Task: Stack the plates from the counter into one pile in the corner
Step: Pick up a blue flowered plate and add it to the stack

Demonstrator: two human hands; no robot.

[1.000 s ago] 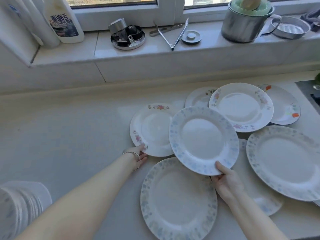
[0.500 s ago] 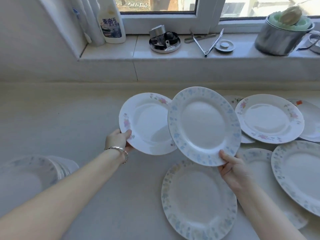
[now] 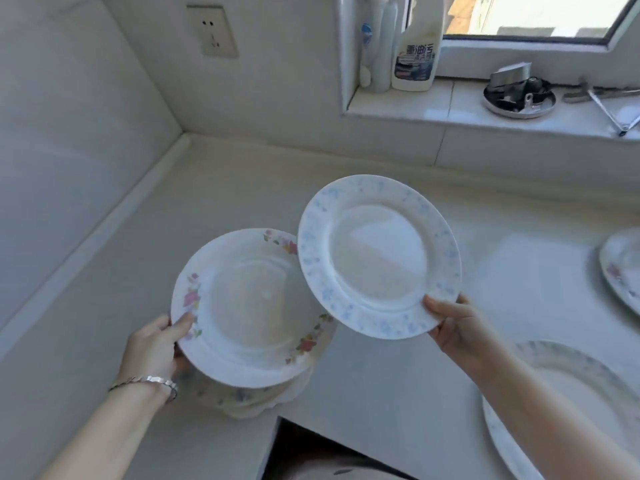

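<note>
While the left hand (image 3: pixel 157 344) pinches the near-left rim of a round white plate with pink and yellow flower sprigs (image 3: pixel 249 306), thumb on top and fingers curled beneath, the right hand (image 3: pixel 453 323) grips the lower right rim of a round white plate with a pale blue speckled floral border (image 3: pixel 377 258) in the same way. Both plates are glossy, with a broad flat rim around a shallow well that catches the window light. The blue-bordered plate is tilted with its face toward the camera, raised above the pale counter (image 3: pixel 398 382), and its left edge overlaps the upper right edge of the pink-flowered plate. The pink-flowered plate sits lower and more level, directly over a pile of white floral-rimmed plates (image 3: pixel 249 401) that stands on the counter near its front edge, on the corner side; whether it touches the pile cannot be told. A silver bracelet (image 3: pixel 152 381) circles the left wrist. Further right, a large white plate with a grey-blue patterned rim (image 3: pixel 561 382) lies flat on the counter, partly behind the right forearm, and another white plate with pink flowers (image 3: pixel 620 268) lies at the right edge of view. On the windowsill (image 3: pixel 415 105) stands a white cleaner bottle with a dark label (image 3: pixel 417 46).
</note>
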